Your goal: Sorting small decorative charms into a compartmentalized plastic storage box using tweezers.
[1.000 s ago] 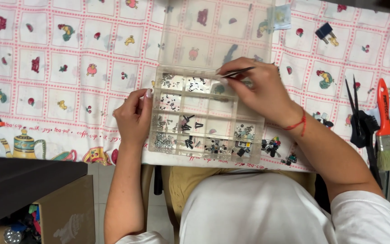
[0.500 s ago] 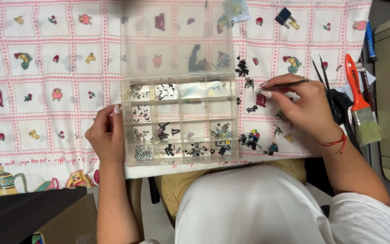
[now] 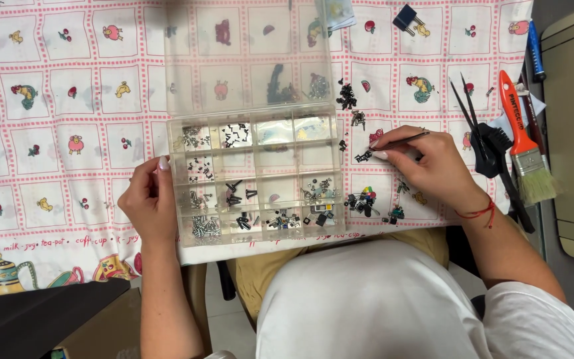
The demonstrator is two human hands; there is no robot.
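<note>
Left hand (image 3: pixel 146 203) grips left wall of clear box (image 3: pixel 255 174), fingers curled on rim; box sits at near worktop (image 3: pixel 68 119) edge, lid propped open behind it. Compartments hold small dark and metal parts. Right of box, loose parts (image 3: pixel 365 201) lie scattered on cloth. Right hand (image 3: pixel 430 166) pinches tweezers (image 3: pixel 398 141), long axis left-right, tip pointing left, on small black part (image 3: pixel 361 157) just beside box's right wall. Right hand nearer. Farther right: brush (image 3: pixel 525 143), dark tools, crowding that side; bare cloth left of box.
</note>
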